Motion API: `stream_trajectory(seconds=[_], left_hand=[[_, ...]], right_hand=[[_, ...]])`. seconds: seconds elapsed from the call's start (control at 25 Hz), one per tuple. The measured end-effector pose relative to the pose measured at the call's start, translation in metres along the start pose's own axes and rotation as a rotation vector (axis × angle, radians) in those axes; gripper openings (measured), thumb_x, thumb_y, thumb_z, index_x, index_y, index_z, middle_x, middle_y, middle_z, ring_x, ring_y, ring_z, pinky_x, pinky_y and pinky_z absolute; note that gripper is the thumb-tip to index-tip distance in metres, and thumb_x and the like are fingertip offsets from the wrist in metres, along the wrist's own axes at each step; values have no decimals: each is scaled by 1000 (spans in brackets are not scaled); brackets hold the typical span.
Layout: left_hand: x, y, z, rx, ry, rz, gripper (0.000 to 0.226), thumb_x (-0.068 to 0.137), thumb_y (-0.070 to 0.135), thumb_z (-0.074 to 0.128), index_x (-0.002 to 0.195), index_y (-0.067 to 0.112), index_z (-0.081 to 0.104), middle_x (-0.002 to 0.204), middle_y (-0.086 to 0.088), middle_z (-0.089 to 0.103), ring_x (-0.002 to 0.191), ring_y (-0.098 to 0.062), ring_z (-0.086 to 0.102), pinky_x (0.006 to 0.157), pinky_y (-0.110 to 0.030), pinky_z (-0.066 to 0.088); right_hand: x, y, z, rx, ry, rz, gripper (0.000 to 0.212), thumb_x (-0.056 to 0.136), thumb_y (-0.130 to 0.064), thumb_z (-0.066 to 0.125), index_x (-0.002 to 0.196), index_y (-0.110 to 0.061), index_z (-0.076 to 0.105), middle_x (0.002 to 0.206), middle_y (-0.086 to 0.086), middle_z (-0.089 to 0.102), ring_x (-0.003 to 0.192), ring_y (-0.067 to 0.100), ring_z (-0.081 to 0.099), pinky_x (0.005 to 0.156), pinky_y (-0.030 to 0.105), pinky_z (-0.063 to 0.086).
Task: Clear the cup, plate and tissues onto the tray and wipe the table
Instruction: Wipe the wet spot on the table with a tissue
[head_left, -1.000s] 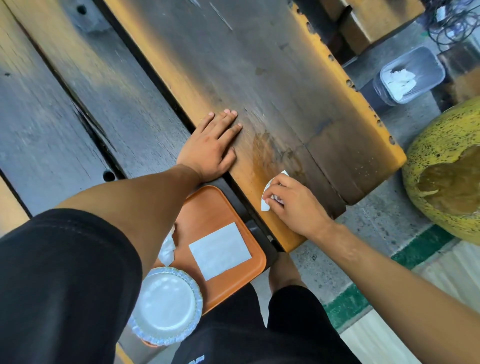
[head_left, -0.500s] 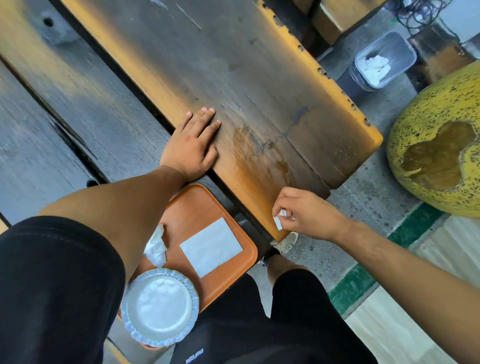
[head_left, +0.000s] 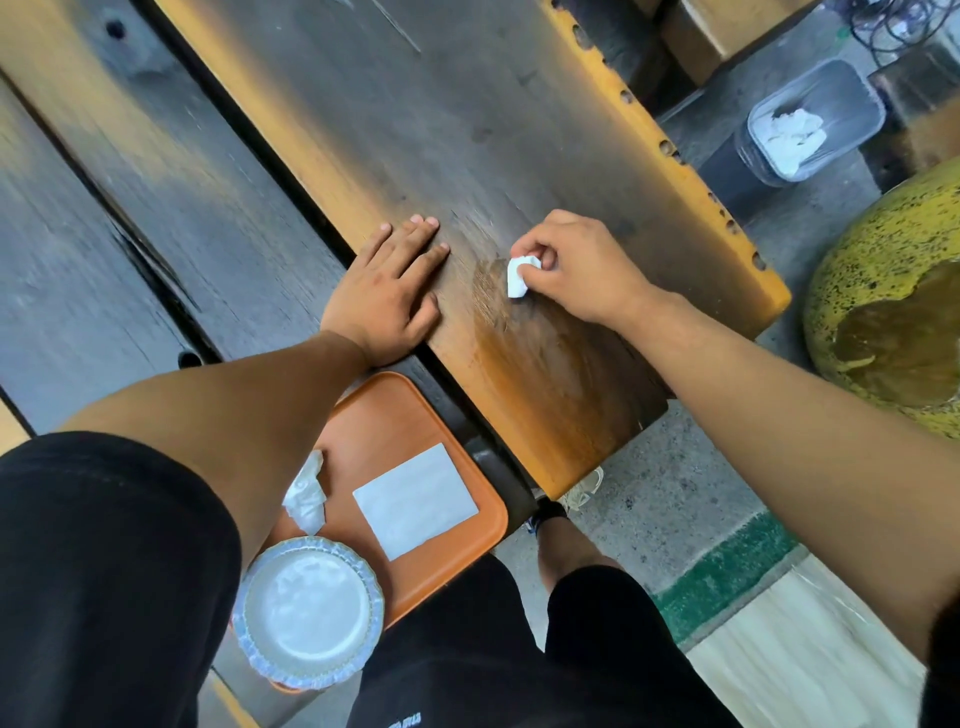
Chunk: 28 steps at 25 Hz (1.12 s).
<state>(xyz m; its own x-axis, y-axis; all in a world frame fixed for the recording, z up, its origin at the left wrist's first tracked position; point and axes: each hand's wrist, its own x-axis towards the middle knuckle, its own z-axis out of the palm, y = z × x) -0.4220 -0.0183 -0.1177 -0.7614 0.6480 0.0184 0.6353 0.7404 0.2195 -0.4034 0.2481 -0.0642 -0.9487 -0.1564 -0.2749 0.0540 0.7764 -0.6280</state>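
Note:
My right hand (head_left: 582, 267) pinches a small white wad of tissue (head_left: 519, 275) against the dark wooden table (head_left: 441, 119), at the top of a brownish wet smear (head_left: 524, 353). Flat on the table just left of it lies my left hand (head_left: 389, 296), fingers spread, holding nothing. Below the table edge sits the orange tray (head_left: 395, 426). On it are a flat white napkin (head_left: 415, 501), a crumpled tissue (head_left: 306, 499) and a white plate with a frilled rim (head_left: 309, 613). No cup is visible.
A grey bin (head_left: 815, 119) with white tissues inside stands on the floor at the upper right. A large yellow speckled stool (head_left: 893, 301) sits to the right of the table end. My legs and a shoe (head_left: 582, 488) are below the table.
My right hand has moved with the tissue from the table's near edge up onto the tabletop, to the top of the smear. The left hand has stayed flat in place.

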Motion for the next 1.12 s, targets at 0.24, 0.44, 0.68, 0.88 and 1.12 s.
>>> stream_trajectory(seconds=[0.24, 0.44, 0.68, 0.88, 1.12], left_hand=[[0, 0, -1, 7, -18, 1, 59, 95, 31, 45, 148, 7, 47, 162, -17, 34, 152, -33, 31, 125, -52, 21], [1, 1, -2, 13, -19, -1, 59, 94, 31, 46, 148, 7, 47, 163, -17, 34, 153, -32, 30, 126, -51, 20], [0, 0, -2, 7, -9, 2, 59, 94, 30, 47, 148, 6, 48, 162, -17, 34, 152, -33, 31, 125, -52, 21], [0, 0, 1, 7, -6, 1, 59, 93, 29, 49, 148, 7, 48, 162, -16, 35, 152, -32, 31, 125, -52, 21], [0, 1, 0, 4, -15, -9, 59, 93, 30, 45, 147, 7, 49, 162, -16, 35, 152, -31, 30, 126, -51, 20]], right_hand=[[10, 5, 10, -70, -57, -93, 19, 91, -15, 63, 107, -16, 73, 102, 0, 59, 95, 15, 57, 85, 30, 47], [-15, 18, 19, -80, 52, -38, 14, 94, -20, 65, 102, -13, 74, 102, 1, 56, 97, 17, 52, 82, 24, 37], [-56, 32, 29, -91, 124, -10, 13, 89, -17, 69, 99, -13, 77, 99, 2, 61, 93, 23, 56, 80, 29, 44], [-103, 36, 44, -101, 214, 31, 10, 87, -14, 73, 95, -9, 77, 94, 5, 63, 84, 24, 58, 74, 35, 52], [-166, 35, 71, -92, 257, 73, 7, 84, -11, 78, 91, -10, 77, 92, 2, 63, 82, 19, 56, 70, 30, 54]])
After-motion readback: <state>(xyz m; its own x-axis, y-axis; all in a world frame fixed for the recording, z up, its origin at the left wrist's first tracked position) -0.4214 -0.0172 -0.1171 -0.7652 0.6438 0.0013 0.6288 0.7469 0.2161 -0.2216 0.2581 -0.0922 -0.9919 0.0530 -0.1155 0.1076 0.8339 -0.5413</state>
